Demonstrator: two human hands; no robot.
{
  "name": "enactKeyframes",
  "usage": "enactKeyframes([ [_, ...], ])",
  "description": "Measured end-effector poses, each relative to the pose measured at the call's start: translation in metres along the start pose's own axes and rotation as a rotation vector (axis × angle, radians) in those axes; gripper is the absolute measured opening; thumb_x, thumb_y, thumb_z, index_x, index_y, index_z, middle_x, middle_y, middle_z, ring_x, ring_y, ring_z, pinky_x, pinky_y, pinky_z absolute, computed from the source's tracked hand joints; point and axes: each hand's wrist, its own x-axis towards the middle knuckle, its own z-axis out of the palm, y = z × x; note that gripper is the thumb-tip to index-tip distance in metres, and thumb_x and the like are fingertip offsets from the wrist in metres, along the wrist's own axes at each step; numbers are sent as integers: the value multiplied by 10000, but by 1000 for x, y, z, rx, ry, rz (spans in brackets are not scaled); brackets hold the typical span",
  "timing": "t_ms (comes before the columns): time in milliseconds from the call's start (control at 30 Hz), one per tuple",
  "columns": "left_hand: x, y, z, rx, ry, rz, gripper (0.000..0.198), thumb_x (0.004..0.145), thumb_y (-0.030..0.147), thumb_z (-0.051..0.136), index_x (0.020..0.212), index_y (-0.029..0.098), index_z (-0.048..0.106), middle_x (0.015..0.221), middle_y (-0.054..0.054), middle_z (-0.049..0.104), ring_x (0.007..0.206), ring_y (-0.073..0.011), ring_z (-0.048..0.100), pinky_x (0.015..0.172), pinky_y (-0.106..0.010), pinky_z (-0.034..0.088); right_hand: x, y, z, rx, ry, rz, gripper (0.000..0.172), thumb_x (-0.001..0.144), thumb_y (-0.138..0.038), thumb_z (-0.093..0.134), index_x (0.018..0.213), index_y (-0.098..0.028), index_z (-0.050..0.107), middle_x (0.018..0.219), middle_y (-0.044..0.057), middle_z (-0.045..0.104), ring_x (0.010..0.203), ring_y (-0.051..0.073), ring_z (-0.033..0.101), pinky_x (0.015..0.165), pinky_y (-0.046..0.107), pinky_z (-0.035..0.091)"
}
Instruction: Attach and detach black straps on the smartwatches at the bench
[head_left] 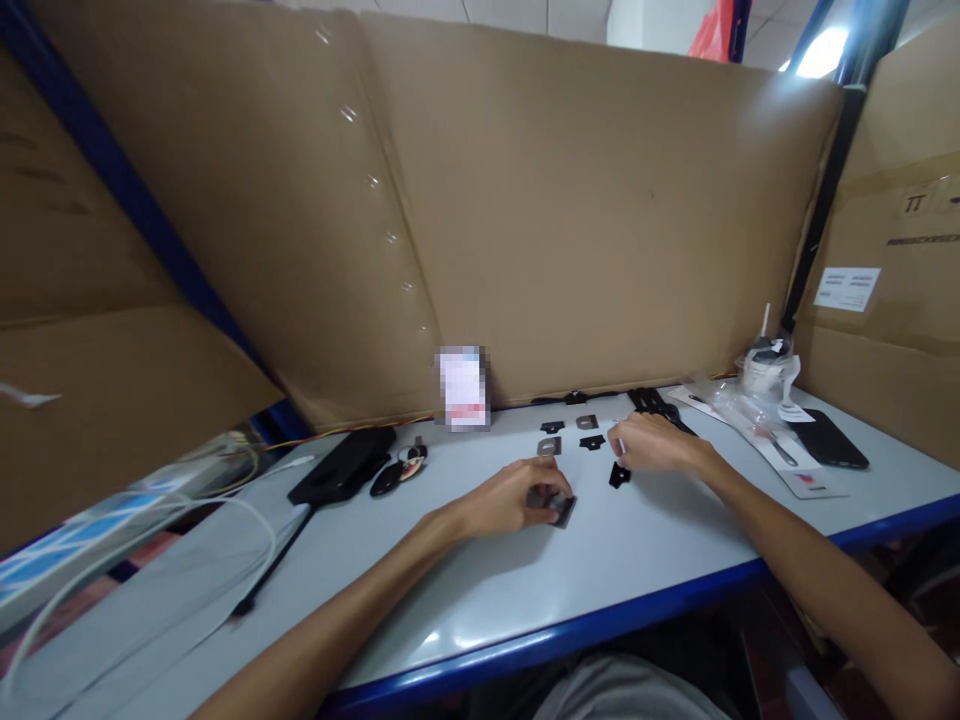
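Observation:
My left hand (pixel 517 497) rests on the grey table (pixel 525 590), its fingers pinched round a small dark flat part (pixel 564 512). My right hand (pixel 651 443) lies a little to the right, fingers curled, with a thin white sliver showing at its fingertips; I cannot make out what it is. A small black piece (pixel 619 475) lies just under that hand. Several small grey and black flat parts (pixel 570 434) are spread on the table just behind both hands. A black strip of parts (pixel 654 402) lies behind the right hand.
Tall cardboard sheets (pixel 525 200) wall the table at the back and sides. A black pouch (pixel 345 465) and keys (pixel 401 470) lie at left, white cables (pixel 187 520) further left. At right are a phone (pixel 829 438), a plastic bag (pixel 750 420) and a white cup (pixel 765 368).

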Motion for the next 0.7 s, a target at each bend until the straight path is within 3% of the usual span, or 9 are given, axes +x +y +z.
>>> enactKeyframes([
  [133, -1, 8, 3, 44, -35, -40, 301, 787, 211, 726, 1087, 215, 714, 924, -26, 662, 818, -173, 584, 761, -299, 446, 2, 8, 2, 125, -110, -99, 281, 736, -227, 775, 1013, -219, 732, 935, 48, 724, 902, 206, 637, 636, 237, 364],
  [233, 0, 13, 7, 66, -28, -35, 257, 782, 232, 747, 1030, 201, 690, 852, -7, 653, 770, -165, 577, 720, -286, 430, 6, -3, 14, 99, -16, -66, 136, 827, -196, 673, 947, -189, 736, 935, 85, 728, 892, 217, 643, 660, 258, 373],
  [300, 1, 10, 8, 81, 73, -22, 148, 824, 248, 710, 956, 191, 673, 829, -7, 646, 744, -159, 573, 695, -280, 424, 11, -17, 21, 99, 93, -49, 158, 897, -203, 587, 935, -169, 737, 948, 116, 737, 882, 228, 653, 685, 281, 385],
  [367, 2, 1, 5, 92, 256, -11, 70, 893, 231, 613, 917, 184, 659, 846, -22, 653, 749, -158, 578, 690, -277, 429, 14, -31, 24, 154, 162, -58, 193, 926, -218, 560, 969, -180, 744, 975, 116, 748, 894, 230, 659, 704, 287, 394],
  [467, 2, -20, -2, 109, 517, -37, 177, 911, 128, 499, 935, 178, 667, 859, -37, 670, 743, -154, 590, 670, -267, 435, 14, -38, 19, 210, 239, -42, 219, 941, -220, 545, 953, -207, 763, 951, 96, 758, 861, 218, 660, 698, 283, 394],
  [533, 1, -31, -7, 131, 590, -64, 230, 874, 68, 483, 918, 173, 683, 846, -39, 676, 723, -153, 595, 647, -262, 434, 7, -34, 11, 199, 288, -27, 237, 941, -208, 537, 908, -199, 771, 899, 90, 758, 809, 209, 654, 684, 283, 388],
  [600, 0, -36, -9, 142, 562, -57, 289, 839, 22, 471, 911, 174, 706, 860, -42, 692, 742, -156, 614, 649, -261, 446, -4, -27, 1, 202, 251, -76, 213, 918, -199, 566, 899, -192, 778, 868, 77, 758, 775, 200, 651, 676, 281, 386],
  [700, 0, -33, -5, 161, 427, -17, 390, 777, -28, 461, 943, 188, 741, 940, -45, 719, 798, -161, 646, 712, -276, 486, -23, -23, -11, 211, 49, -248, 206, 890, -169, 584, 924, -187, 786, 908, 70, 765, 835, 207, 662, 736, 285, 410],
])
